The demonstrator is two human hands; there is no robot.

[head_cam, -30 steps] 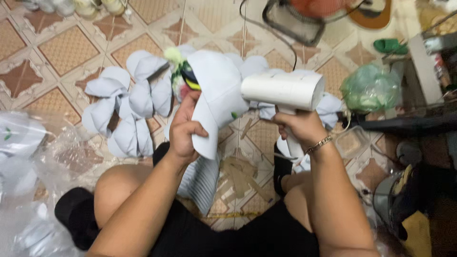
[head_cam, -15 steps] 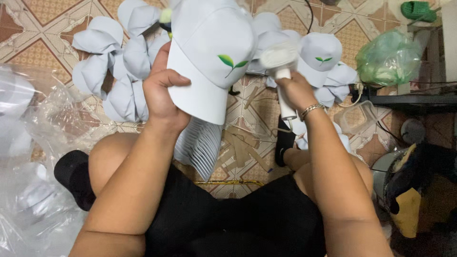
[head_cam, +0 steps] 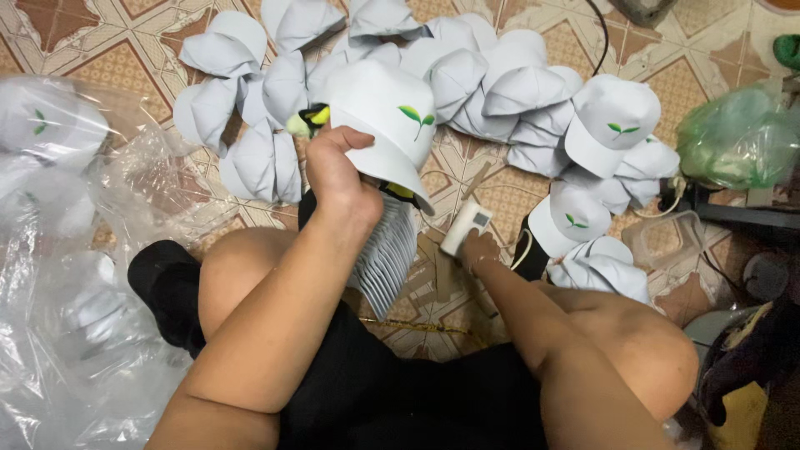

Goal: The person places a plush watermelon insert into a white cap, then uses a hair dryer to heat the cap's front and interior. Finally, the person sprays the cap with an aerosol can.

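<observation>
My left hand [head_cam: 337,179] grips a white cap [head_cam: 387,112] with a green leaf mark by its brim, holding it up over my lap. Just below it lies a stack of flat white cap pieces [head_cam: 387,254]. My right hand [head_cam: 483,250] is low at the floor between my knees, closed on the end of a white hair dryer [head_cam: 467,225] that rests on the tiles. A black cord [head_cam: 602,37] runs off toward the top.
Folded white caps lie heaped [head_cam: 467,67] across the tiled floor ahead, and more marked caps [head_cam: 612,121] sit at the right. A clear plastic bag [head_cam: 58,250] holding caps fills the left. At the right are a green plastic bag [head_cam: 737,137] and a clear tub [head_cam: 667,242].
My right hand has come down from beside the cap to the floor with the hair dryer. My left hand still holds the cap, turned with its crown toward me.
</observation>
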